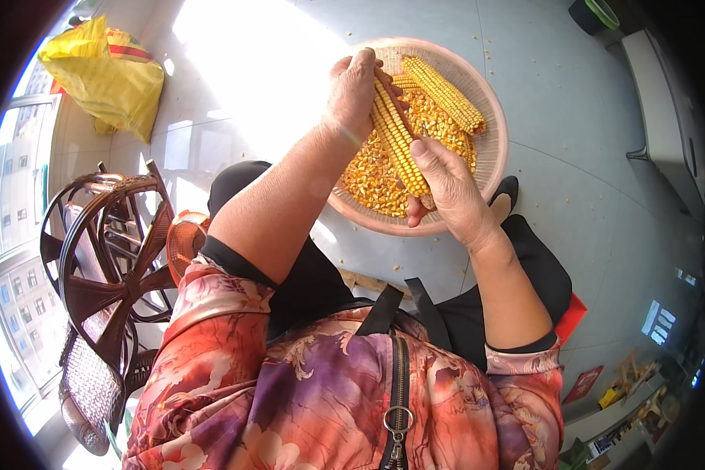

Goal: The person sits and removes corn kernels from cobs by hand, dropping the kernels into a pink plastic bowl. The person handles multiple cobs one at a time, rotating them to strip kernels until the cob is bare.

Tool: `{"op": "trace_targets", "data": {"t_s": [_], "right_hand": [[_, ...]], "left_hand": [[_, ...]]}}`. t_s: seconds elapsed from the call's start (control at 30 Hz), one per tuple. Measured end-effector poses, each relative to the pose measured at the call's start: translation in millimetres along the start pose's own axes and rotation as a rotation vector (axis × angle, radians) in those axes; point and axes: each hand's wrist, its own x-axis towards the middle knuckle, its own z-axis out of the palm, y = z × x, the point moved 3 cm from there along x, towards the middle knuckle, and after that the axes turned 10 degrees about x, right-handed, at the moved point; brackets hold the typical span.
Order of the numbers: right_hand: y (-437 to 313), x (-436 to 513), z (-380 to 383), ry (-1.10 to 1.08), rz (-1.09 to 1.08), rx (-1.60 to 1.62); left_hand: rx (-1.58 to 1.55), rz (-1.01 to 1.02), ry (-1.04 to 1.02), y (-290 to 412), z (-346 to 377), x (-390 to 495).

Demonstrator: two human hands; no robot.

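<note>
Both of my hands grip one partly shelled corn cob [395, 130] over a round, shallow woven basket [501, 129]. My left hand [355, 88] is closed around its upper end. At the lower end, my right hand [446, 182] has its thumb on the kernels and its fingers underneath. Yellow rows cover the near face of the cob, while a reddish strip along its right side is bare. Loose corn kernels [376, 185] lie in the basket below. Another full cob [443, 94] rests on them at the right, with more cobs partly hidden beside and beneath it.
Scattered kernels dot the tiled floor [570, 129]. A yellow plastic bag [111, 76] stands at the upper left, above a dark rattan chair [123, 282] and an orange plastic basket [185, 241]. My shoe [505, 191] is close to the basket's right rim. A white cabinet-like object [661, 106] stands far right.
</note>
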Motion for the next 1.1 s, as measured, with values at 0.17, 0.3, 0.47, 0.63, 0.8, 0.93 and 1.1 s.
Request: {"op": "trace_targets", "data": {"t_s": [0.17, 0.3, 0.47, 0.63, 0.8, 0.93, 1.1], "right_hand": [[8, 1, -3, 0.087, -0.033, -0.088], [9, 4, -6, 0.092, -0.053, -0.096], [8, 5, -5, 0.137, -0.031, 0.103], [9, 12, -8, 0.026, -0.097, -0.111], [5, 6, -5, 0.053, 0.016, -0.063], [8, 8, -8, 0.076, 0.071, 0.016], [6, 9, 1, 0.076, 0.013, 0.176]], "left_hand": [[-0.030, -0.017, -0.015, -7, 0, 3], [0.005, -0.032, 0.032, -8, 0, 4], [-0.014, -0.024, 0.012, -5, 4, 2], [0.043, -0.010, -0.052, -6, 7, -7], [0.087, -0.058, -0.029, -11, 9, -11], [0.060, -0.093, -0.012, -15, 8, -8], [0.112, -0.065, -0.029, -9, 12, -16]]}}
